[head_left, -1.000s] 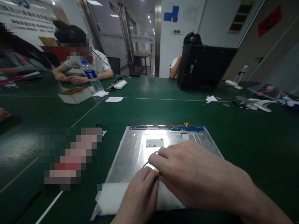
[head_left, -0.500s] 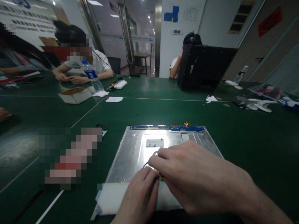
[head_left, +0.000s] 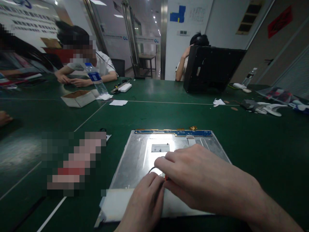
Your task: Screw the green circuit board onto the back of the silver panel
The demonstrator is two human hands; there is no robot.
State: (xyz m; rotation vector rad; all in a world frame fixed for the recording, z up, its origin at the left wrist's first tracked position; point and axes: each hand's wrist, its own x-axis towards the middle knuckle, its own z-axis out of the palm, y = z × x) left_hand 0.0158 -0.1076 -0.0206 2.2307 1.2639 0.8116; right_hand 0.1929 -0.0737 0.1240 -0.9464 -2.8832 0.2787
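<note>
A silvery LCD panel [head_left: 131, 161] lies face down on the table in front of me. Along its far edge runs a blue circuit board strip [head_left: 154, 132], joined by a white ribbon cable [head_left: 191, 140]. White film [head_left: 116, 201] covers the near edge. My left hand [head_left: 146, 201] rests over this film, its fingertips pinched at a thin dark wire [head_left: 151, 169]. My right hand [head_left: 193, 177] reaches across from the right with curled fingers pressed together, meeting the left fingertips. A small orange bit [head_left: 165, 177] shows between the hands. What the right fingers grip is hidden.
A green table [head_left: 145, 116] spreads around the panel. Left of it lies a blurred-out flat item [head_left: 79, 158]. Farther off are an open box [head_left: 78, 100], a water bottle [head_left: 95, 79] and a large black case [head_left: 212, 69]. Other people sit across the table and at the left.
My right hand has shifted slightly, its fingers turned a little over the left fingertips. A green bit and a pale ring seen between and beyond the fingers are now covered.
</note>
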